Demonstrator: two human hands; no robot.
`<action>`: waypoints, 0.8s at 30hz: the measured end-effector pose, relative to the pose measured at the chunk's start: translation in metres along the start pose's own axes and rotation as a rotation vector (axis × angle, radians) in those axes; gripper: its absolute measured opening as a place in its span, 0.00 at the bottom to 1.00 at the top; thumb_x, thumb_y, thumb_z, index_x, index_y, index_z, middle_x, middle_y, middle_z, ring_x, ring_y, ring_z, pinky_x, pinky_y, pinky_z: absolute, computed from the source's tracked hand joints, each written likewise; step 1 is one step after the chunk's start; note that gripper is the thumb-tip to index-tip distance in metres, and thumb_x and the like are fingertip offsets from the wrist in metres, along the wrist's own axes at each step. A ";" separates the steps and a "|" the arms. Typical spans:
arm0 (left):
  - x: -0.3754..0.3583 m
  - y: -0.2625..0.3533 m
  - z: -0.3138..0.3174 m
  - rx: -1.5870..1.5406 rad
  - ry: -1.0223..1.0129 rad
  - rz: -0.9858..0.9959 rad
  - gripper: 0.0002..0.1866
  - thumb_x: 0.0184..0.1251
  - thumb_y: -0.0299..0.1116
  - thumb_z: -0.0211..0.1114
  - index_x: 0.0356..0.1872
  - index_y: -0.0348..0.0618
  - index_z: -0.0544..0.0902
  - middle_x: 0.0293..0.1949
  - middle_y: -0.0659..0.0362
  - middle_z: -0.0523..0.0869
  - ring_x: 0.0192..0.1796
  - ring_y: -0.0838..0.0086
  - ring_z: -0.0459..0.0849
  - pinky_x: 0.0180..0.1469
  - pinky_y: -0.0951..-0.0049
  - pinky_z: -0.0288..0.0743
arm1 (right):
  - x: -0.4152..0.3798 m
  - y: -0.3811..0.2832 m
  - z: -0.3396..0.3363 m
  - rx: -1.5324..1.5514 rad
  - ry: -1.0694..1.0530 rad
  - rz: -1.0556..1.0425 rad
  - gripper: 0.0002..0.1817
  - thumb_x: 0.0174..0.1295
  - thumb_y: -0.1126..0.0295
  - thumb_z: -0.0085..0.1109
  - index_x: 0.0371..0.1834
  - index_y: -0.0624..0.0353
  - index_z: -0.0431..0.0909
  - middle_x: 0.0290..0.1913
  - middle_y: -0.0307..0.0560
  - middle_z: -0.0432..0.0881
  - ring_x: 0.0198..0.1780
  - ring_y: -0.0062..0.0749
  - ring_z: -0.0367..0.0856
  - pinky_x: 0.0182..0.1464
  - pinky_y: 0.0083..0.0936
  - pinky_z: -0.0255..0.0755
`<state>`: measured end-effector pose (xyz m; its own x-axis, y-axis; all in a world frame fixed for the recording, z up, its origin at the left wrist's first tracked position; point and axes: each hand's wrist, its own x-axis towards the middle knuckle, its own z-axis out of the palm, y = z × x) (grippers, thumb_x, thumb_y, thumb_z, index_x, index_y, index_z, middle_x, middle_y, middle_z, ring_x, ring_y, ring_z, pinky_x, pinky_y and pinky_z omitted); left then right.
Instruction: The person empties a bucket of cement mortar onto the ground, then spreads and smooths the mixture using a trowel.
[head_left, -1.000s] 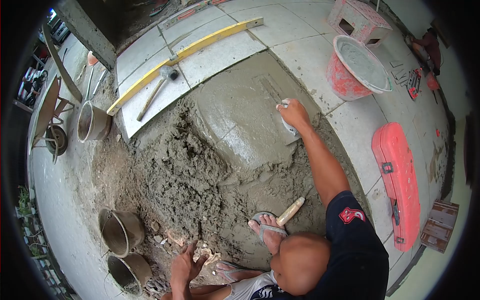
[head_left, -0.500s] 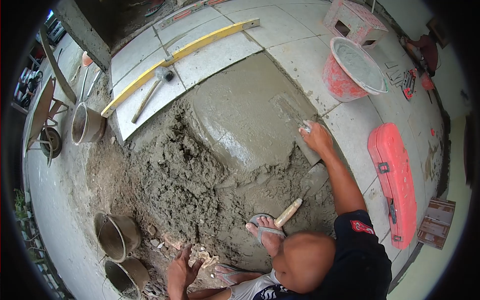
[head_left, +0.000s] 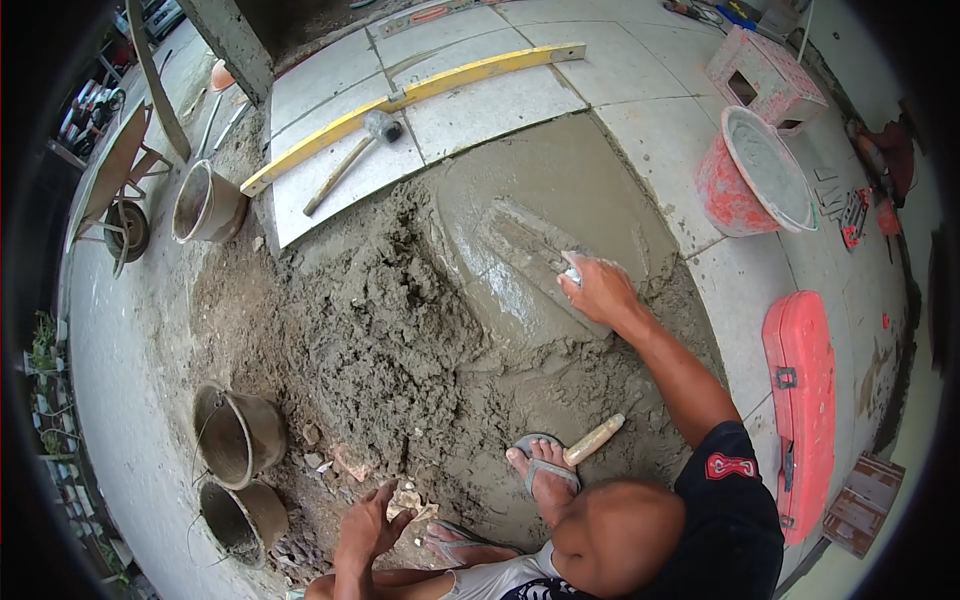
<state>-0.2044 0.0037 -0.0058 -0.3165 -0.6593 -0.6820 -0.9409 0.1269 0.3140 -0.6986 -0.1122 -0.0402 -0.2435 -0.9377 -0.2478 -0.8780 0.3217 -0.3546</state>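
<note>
My right hand grips the handle of a long flat finishing trowel, whose blade lies on the smoothed wet mortar. Part of the blade is hidden under the hand. My left hand hangs low at the near side with its fingers apart and nothing in it, above rubble. Between the hands rises a rough heap of mortar. Near my sandalled foot lies a second tool with a pale wooden handle; its far end is hard to make out against the mortar.
A yellow straightedge and a mallet lie on the far tiles. On the right stand a red bucket of grey paste, a stained stool and a red case. Dark buckets and a wheelbarrow are on the left.
My right hand has drawn the finishing trowel leftward over the wet mortar, away from the right-hand tile edge. The camera view has shifted slightly. My left hand stays low and open.
</note>
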 end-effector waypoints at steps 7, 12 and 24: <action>-0.004 0.008 -0.009 -0.081 0.057 -0.073 0.38 0.68 0.58 0.69 0.72 0.46 0.76 0.56 0.39 0.87 0.55 0.42 0.88 0.57 0.50 0.82 | 0.082 -0.076 0.040 0.008 0.024 -0.201 0.17 0.72 0.64 0.57 0.51 0.69 0.82 0.42 0.68 0.88 0.46 0.64 0.89 0.48 0.55 0.81; 0.006 0.005 0.001 -0.019 -0.030 -0.068 0.38 0.68 0.58 0.69 0.72 0.46 0.76 0.57 0.41 0.87 0.55 0.43 0.88 0.57 0.51 0.82 | 0.126 -0.105 0.051 0.069 -0.023 -0.078 0.13 0.67 0.72 0.56 0.45 0.69 0.87 0.45 0.69 0.88 0.48 0.62 0.90 0.46 0.50 0.84; 0.015 0.000 0.002 -0.042 -0.002 -0.081 0.38 0.67 0.58 0.71 0.71 0.44 0.76 0.54 0.48 0.91 0.53 0.50 0.90 0.55 0.54 0.84 | 0.157 -0.002 -0.001 -0.046 0.206 0.172 0.14 0.67 0.72 0.55 0.48 0.66 0.88 0.50 0.67 0.88 0.54 0.60 0.89 0.55 0.48 0.83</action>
<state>-0.2093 -0.0046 -0.0174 -0.2395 -0.6648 -0.7076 -0.9577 0.0421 0.2846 -0.7350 -0.2598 -0.0774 -0.4653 -0.8782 -0.1103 -0.8330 0.4766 -0.2810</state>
